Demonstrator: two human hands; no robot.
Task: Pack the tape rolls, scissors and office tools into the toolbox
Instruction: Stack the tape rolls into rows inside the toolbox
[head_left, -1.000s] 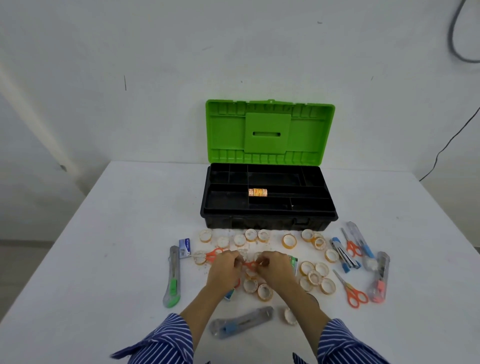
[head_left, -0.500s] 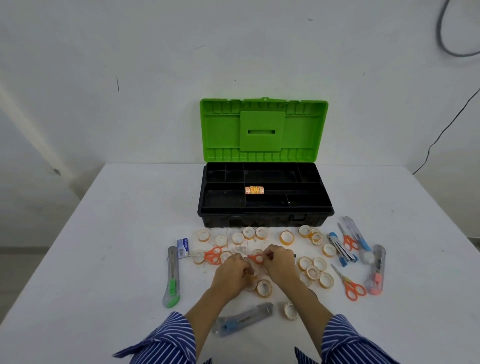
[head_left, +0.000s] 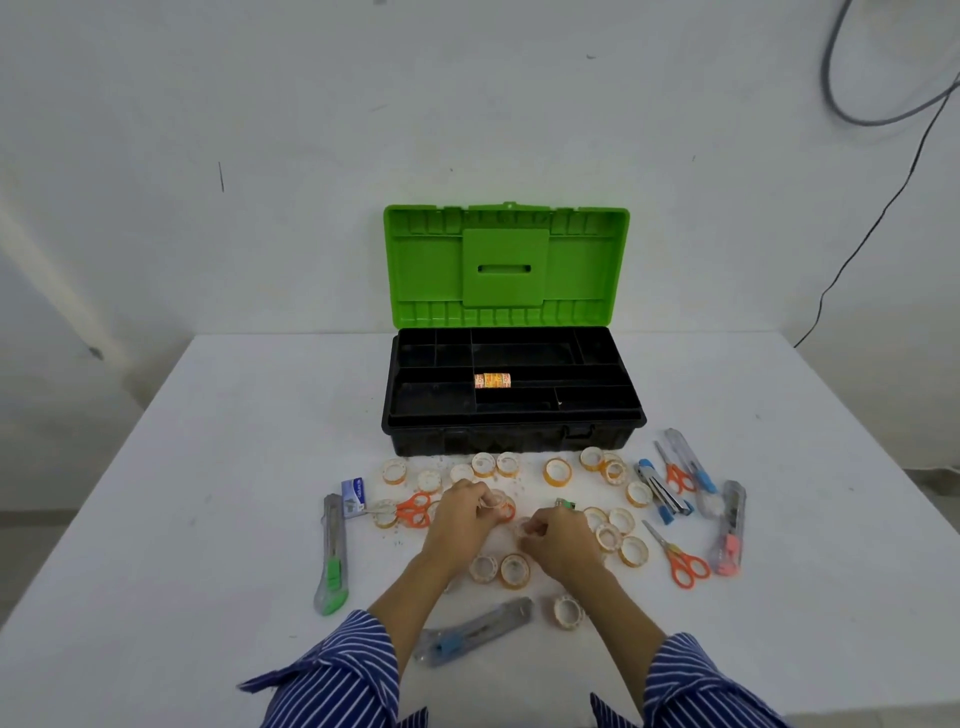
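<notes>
The black toolbox (head_left: 514, 439) stands open at the table's middle, green lid (head_left: 506, 265) upright, with a short stack of tape rolls (head_left: 492, 381) lying in its tray. Several small tape rolls (head_left: 557, 472) lie scattered in front of it. My left hand (head_left: 462, 517) pinches a tape roll (head_left: 493, 503) just above the table. My right hand (head_left: 558, 538) is closed on another small tape roll (head_left: 522, 529). Orange scissors (head_left: 413, 510) lie left of my left hand, and another pair (head_left: 680, 558) lies at the right.
A green utility knife (head_left: 331, 553) and a blue staple box (head_left: 353, 496) lie at the left. A blue-slider knife (head_left: 472, 631) sits between my forearms. At the right lie a stapler (head_left: 662, 493), small scissors (head_left: 675, 474), a pen (head_left: 693, 465) and a pink-slider knife (head_left: 730, 527).
My hands, close together before, have drawn apart. The left hand has moved up-left with a roll, and the right hand has dropped slightly with another roll.
</notes>
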